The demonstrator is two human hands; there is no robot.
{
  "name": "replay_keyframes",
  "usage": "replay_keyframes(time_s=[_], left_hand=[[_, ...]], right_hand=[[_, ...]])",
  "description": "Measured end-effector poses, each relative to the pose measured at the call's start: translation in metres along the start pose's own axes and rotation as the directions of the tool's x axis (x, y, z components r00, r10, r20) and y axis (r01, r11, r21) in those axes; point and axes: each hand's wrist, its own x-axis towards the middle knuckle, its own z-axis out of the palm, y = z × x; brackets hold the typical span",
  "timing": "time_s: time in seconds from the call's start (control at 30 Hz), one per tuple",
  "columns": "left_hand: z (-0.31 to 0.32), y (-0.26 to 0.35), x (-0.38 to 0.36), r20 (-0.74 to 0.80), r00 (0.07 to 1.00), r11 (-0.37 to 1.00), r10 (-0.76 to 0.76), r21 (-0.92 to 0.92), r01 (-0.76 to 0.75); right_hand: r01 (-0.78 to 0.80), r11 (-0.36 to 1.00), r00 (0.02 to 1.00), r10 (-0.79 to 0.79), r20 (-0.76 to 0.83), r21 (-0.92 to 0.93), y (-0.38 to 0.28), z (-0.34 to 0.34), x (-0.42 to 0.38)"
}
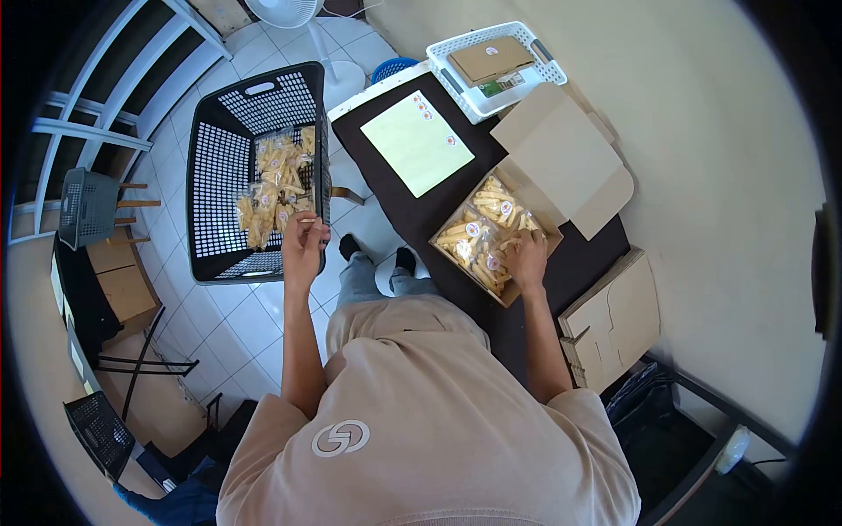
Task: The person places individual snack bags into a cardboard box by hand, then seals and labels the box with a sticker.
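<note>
Clear plastic packets of pale yellow snack sticks (281, 171), with round stickers, lie heaped in a large black perforated basket (215, 167) on the left. My left hand (304, 244) is at the basket's near right corner, beside the heap. Its fingers are curled, and what they hold, if anything, I cannot make out. On the right, an open cardboard box (561, 167) contains several similar packets (474, 232). My right hand (528, 261) reaches into the box, its fingers closed on a packet at the right side, which it partly covers.
A pale yellow sheet (417, 145) with several round stickers lies on the dark-covered table (373, 131). Behind it stands a white basket (474, 105) with a cardboard box inside. Flattened cardboard (618, 320) rests at the right front. A white fan (289, 9) stands beyond the black basket.
</note>
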Motion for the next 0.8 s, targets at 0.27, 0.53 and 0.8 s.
replay_keyframes(time_s=[0.27,0.53,0.8], left_hand=[[-0.044,-0.035,0.022,-0.094,0.995,0.997,0.030,0.079,-0.022],[-0.172,-0.094,0.053,-0.512,0.859,0.850,0.012,0.457,0.261],[-0.220,-0.191,0.117,-0.507,0.816,0.790,-0.279,0.362,0.495]], right_hand=[[0.167,0.985,0.985,-0.165,-0.056,0.044,0.023,0.017,0.012],[-0.066,0.976,0.996,0.075,-0.038,0.206,-0.035,-0.023,0.026],[-0.110,0.876,0.973,-0.002,0.232,0.469,-0.116,-0.002,0.042]])
